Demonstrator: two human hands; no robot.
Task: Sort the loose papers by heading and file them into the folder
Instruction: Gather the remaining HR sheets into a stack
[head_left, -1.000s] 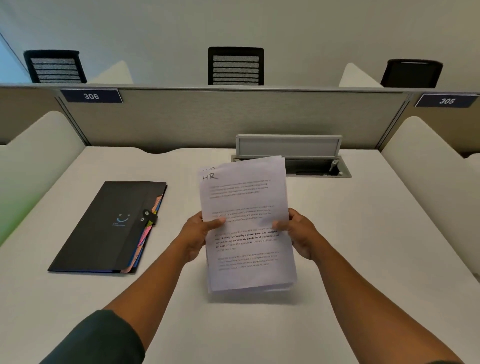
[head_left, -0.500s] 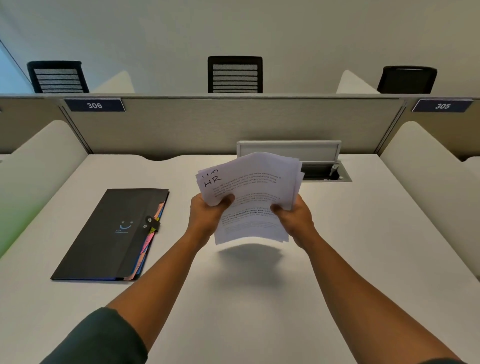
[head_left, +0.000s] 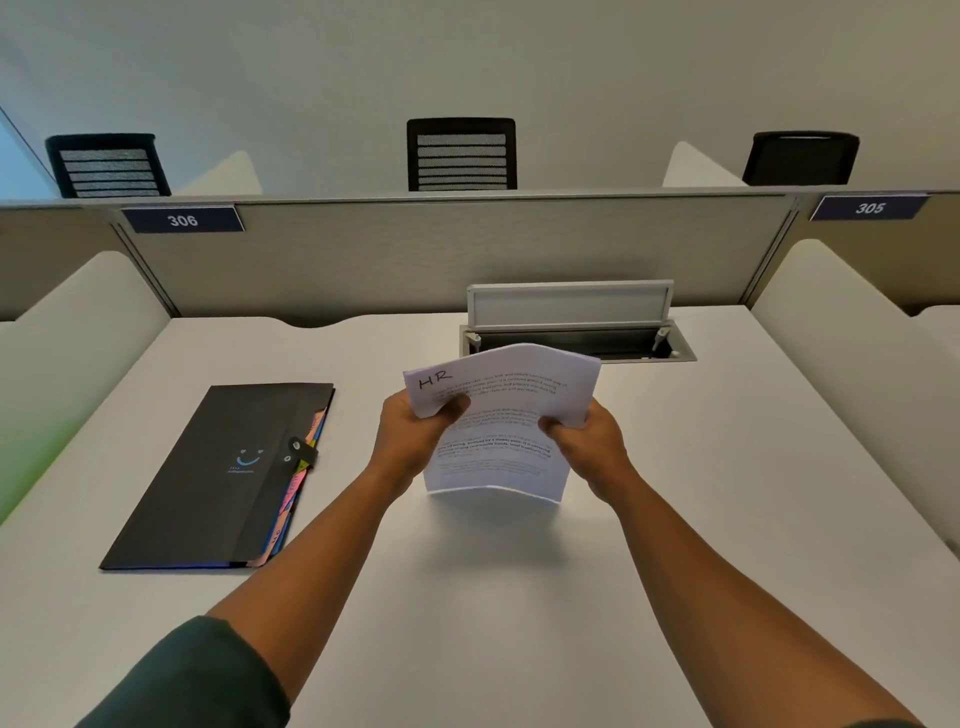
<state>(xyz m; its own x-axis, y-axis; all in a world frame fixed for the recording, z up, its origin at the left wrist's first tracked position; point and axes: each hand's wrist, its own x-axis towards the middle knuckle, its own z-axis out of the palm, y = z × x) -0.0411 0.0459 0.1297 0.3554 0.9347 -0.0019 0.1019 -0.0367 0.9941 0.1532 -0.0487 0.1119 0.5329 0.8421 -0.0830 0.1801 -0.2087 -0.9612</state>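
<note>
Head view shows your left hand (head_left: 415, 436) and right hand (head_left: 587, 439) pinching the papers (head_left: 498, 415) above the surface (head_left: 727, 493); they're light and floppy, so hold both side edges. The folder (head_left: 218, 478) lies shut at left.

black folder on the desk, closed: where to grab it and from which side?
Judging by its pose, take the folder at its right long edge near the snap strap, coming from the right. That edge opens, with coloured tabs poking out; the folder lies flat on the desk.
</note>
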